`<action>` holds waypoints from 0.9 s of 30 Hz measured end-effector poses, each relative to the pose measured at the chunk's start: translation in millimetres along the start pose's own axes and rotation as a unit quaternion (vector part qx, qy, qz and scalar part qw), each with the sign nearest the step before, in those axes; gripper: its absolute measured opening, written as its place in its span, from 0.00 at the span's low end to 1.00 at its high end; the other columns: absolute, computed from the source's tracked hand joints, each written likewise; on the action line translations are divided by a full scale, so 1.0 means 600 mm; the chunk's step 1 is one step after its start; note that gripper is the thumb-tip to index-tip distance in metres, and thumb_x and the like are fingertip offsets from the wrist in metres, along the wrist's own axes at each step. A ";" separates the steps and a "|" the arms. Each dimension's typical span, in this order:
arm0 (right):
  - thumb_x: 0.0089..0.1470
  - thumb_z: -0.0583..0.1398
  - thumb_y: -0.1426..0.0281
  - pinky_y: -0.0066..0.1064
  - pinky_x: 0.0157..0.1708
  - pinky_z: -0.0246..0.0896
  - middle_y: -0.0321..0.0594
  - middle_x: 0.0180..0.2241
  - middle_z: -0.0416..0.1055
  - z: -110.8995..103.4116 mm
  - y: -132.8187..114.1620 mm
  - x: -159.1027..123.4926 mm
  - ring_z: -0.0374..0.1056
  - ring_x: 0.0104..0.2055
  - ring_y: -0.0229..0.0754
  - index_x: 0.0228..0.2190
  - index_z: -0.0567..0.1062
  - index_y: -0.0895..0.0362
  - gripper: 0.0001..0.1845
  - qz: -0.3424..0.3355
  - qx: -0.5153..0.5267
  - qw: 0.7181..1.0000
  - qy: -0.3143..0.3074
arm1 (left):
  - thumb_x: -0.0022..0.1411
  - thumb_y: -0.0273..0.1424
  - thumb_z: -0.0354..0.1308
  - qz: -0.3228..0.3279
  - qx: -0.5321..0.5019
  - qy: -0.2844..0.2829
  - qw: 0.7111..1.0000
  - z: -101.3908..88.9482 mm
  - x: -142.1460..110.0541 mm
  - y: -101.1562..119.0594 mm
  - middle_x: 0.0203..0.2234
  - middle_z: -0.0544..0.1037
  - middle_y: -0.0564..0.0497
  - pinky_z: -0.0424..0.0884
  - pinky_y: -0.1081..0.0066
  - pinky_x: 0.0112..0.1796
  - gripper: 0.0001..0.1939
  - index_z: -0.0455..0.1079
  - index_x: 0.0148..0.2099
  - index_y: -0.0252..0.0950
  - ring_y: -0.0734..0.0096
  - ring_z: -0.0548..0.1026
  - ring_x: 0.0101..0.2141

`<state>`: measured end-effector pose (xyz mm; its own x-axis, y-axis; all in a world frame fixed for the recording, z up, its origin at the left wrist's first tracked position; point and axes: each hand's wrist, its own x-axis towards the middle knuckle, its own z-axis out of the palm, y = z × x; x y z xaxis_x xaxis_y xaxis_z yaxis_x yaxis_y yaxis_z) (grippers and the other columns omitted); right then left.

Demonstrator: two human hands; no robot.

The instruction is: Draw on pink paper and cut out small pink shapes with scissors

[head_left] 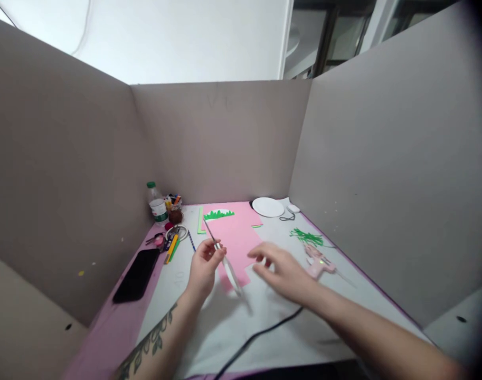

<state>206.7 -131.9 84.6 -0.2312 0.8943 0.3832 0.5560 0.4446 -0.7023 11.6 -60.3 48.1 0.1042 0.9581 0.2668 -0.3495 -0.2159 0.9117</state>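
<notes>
My left hand (204, 266) pinches a thin metal ruler (220, 256) near its middle, and the ruler slants from upper left to lower right above the table. My right hand (278, 269) hovers just right of it with fingers spread and slightly blurred, holding nothing. Both hands are over a pink paper sheet (236, 232) lying on the white table surface (264, 327). A strip of green cut paper grass (219, 214) lies at the pink sheet's far edge.
Grey cardboard walls enclose the table on three sides. A black phone (136, 274) lies at left, near pens, scissors, a small bottle (157, 203) and a tape ring. A white disc (267, 207), green paper shreds (306, 236) and a pink glue gun (319, 261) with black cable lie at right.
</notes>
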 end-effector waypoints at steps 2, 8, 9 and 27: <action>0.49 0.59 0.74 0.31 0.36 0.63 0.40 0.35 0.71 0.034 0.002 -0.003 0.66 0.35 0.38 0.36 0.74 0.57 0.09 0.030 0.022 0.999 -0.029 | 0.50 0.34 0.65 0.003 0.008 -0.023 1.000 0.018 -0.009 0.006 0.31 0.73 0.52 0.66 0.72 0.37 0.16 0.68 0.41 0.36 0.72 0.72 0.33; 0.40 0.61 0.74 0.27 0.28 0.58 0.35 0.25 0.69 0.101 0.037 -0.002 0.63 0.27 0.36 0.28 0.71 0.59 0.08 0.152 0.159 0.975 -0.046 | 0.55 0.38 0.60 -0.038 0.064 -0.095 0.993 0.046 -0.014 0.001 0.34 0.74 0.48 0.68 0.66 0.40 0.15 0.69 0.42 0.36 0.65 0.73 0.37; 0.40 0.61 0.73 0.27 0.27 0.57 0.34 0.24 0.68 0.101 0.049 -0.001 0.62 0.26 0.36 0.27 0.71 0.59 0.07 0.164 0.178 0.969 -0.040 | 0.57 0.40 0.57 -0.038 0.091 -0.120 0.988 0.041 -0.008 -0.001 0.36 0.75 0.46 0.67 0.65 0.42 0.14 0.70 0.41 0.36 0.63 0.73 0.39; 0.41 0.66 0.59 0.28 0.30 0.58 0.39 0.26 0.69 0.101 0.154 0.032 0.64 0.29 0.37 0.24 0.70 0.60 0.18 0.242 0.447 0.857 0.083 | 0.49 0.34 0.65 -0.258 -0.032 0.014 0.965 -0.052 0.065 -0.060 0.30 0.75 0.49 0.69 0.71 0.31 0.19 0.61 0.41 0.37 0.72 0.75 0.26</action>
<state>205.3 -70.2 -9.3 0.0112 0.9984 -0.0557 -0.2970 -0.0498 -0.9536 -0.7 -9.6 16.2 0.2548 0.9398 -0.2277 -0.3151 0.3033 0.8993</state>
